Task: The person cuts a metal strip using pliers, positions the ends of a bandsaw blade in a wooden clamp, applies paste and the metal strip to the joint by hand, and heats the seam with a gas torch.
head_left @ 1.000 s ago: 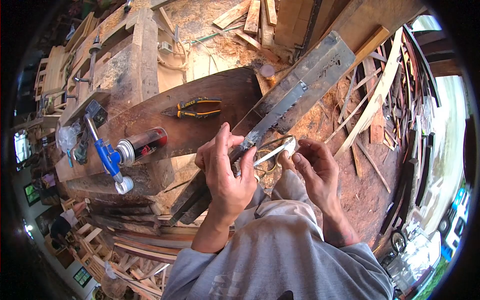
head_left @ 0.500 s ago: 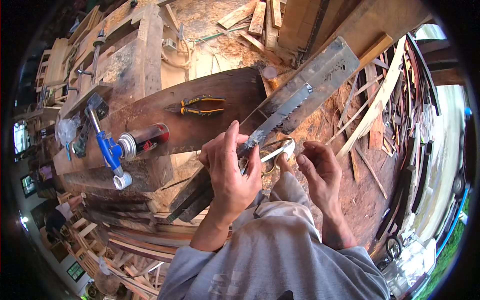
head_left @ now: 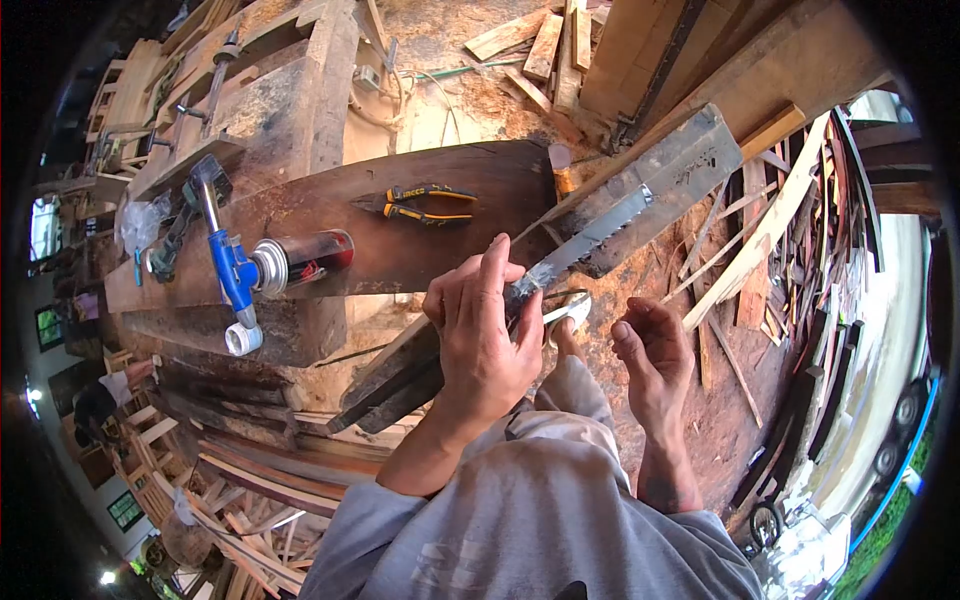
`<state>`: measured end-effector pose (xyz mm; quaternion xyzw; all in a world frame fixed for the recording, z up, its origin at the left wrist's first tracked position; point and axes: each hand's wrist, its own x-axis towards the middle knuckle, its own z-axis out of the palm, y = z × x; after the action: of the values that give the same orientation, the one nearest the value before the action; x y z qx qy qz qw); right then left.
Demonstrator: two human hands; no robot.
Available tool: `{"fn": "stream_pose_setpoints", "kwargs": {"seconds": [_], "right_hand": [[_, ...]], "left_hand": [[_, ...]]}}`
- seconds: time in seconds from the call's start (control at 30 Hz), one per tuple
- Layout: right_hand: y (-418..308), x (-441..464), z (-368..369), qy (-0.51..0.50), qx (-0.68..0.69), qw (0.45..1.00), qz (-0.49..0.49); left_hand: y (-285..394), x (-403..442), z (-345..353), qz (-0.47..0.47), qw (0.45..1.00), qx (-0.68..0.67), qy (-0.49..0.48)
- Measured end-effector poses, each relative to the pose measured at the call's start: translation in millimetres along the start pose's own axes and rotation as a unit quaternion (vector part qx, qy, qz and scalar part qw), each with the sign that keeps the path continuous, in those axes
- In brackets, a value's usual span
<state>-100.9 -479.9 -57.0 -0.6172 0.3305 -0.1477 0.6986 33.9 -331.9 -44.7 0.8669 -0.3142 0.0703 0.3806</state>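
Note:
Between its thumb and forefinger, my left hand (head_left: 485, 335) holds the near end of a toothed metal blade (head_left: 590, 235). That end has dark, ragged, shiny material on it. The blade slants up and right across a worn grey block (head_left: 690, 160). My right hand (head_left: 657, 370) is raised to the right of the blade, fingers loosely curled and thumb apart, with nothing visible between them. Pliers (head_left: 430, 203) with black-and-yellow handles lie on a dark plank (head_left: 310, 205). A blue torch head (head_left: 232, 272) on a gas can (head_left: 320, 258) lies to their left.
A white roll (head_left: 242, 340) sits at the torch's lower end. A small capped container (head_left: 561, 168) stands near the plank's right end. Thin wood strips (head_left: 745, 240) are piled at right. Wood offcuts (head_left: 543, 47) lie at the top. A person (head_left: 98, 400) is far left.
The view has shifted, so the bench, pliers and torch appear farther right. My left hand still holds the blade end. My right thumb and forefinger look slightly farther apart.

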Motion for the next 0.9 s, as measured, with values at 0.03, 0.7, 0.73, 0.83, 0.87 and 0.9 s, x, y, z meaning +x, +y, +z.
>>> {"fn": "stream_pose_setpoints", "kwargs": {"seconds": [0.03, 0.7, 0.73, 0.83, 0.87, 0.9], "right_hand": [[-1, 0, 1, 0.0, -0.001, 1.0, 0.0], [9, -1, 25, -0.09, 0.197, 0.966, 0.141], [8, 0, 32, -0.096, 0.213, 0.962, 0.143], [1, -1, 43, -0.078, 0.208, 0.966, 0.134], [0, -2, 43, -0.069, 0.202, 0.968, 0.13], [0, -3, 43, -0.067, 0.2, 0.969, 0.129]], "left_hand": [[0, 0, 0, 0.0, 1.0, -0.001, 0.0], [3, -2, -5, 0.008, 1.0, -0.006, -0.023], [2, -3, -3, 0.012, 1.0, -0.006, -0.019], [-1, -6, 0, 0.011, 1.0, -0.022, -0.007], [-2, -6, 0, 0.013, 1.0, -0.011, -0.006], [-1, -6, 1, 0.013, 1.0, -0.001, -0.004]]}}
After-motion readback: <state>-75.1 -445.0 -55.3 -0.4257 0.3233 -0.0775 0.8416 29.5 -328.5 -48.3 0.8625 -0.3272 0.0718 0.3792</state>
